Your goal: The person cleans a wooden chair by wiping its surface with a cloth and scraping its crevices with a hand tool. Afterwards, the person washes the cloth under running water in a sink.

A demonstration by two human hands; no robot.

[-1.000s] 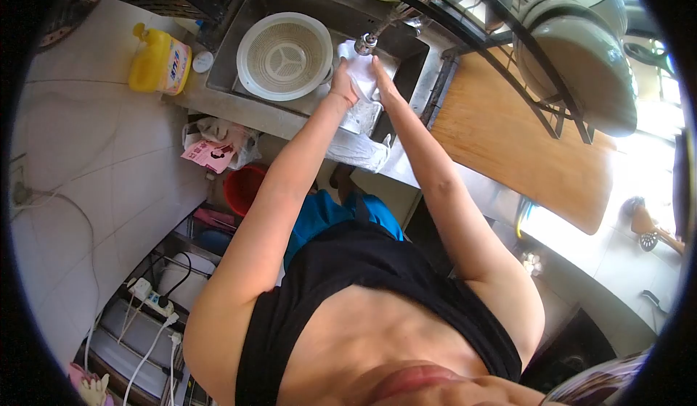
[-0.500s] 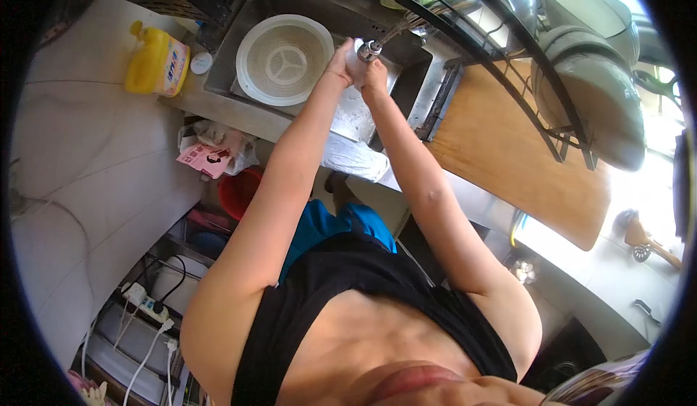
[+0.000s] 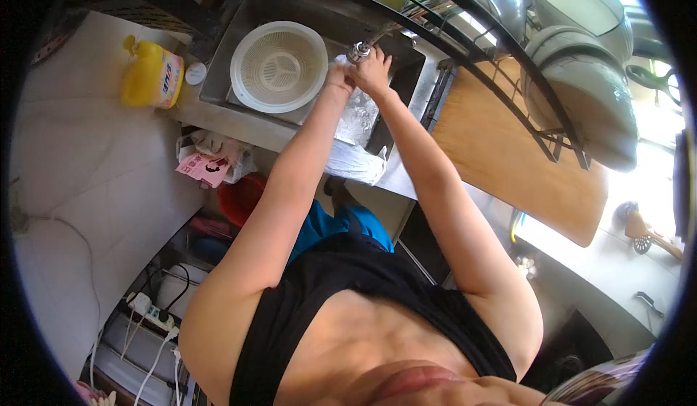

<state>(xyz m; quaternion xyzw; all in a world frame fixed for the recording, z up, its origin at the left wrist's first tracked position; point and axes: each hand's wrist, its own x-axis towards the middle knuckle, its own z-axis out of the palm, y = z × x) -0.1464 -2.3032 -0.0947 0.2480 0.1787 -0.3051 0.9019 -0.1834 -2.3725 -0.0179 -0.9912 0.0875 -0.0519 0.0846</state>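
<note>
Under the tap [image 3: 358,52], my left hand [image 3: 339,77] is closed around a white item [image 3: 340,60], mostly hidden between the hands. My right hand [image 3: 372,72] touches the left one, its fingers spread just right of the tap head. Both hands are over the metal sink [image 3: 250,7]. A white round colander [image 3: 279,66] sits in the sink's left part. Below the hands, the wet sink surface [image 3: 357,116] shines with water.
A wooden board [image 3: 523,152] lies right of the sink, beneath a black rack [image 3: 534,119] with bowls [image 3: 581,94]. On the left are a yellow bottle [image 3: 151,76] and a white lid [image 3: 195,74]. White plastic [image 3: 356,162] hangs over the sink's front edge.
My right hand has turned and shifted from the white item's right side to beside the tap, fingers spread. The white item, clearly visible between both hands earlier, is now mostly covered.
</note>
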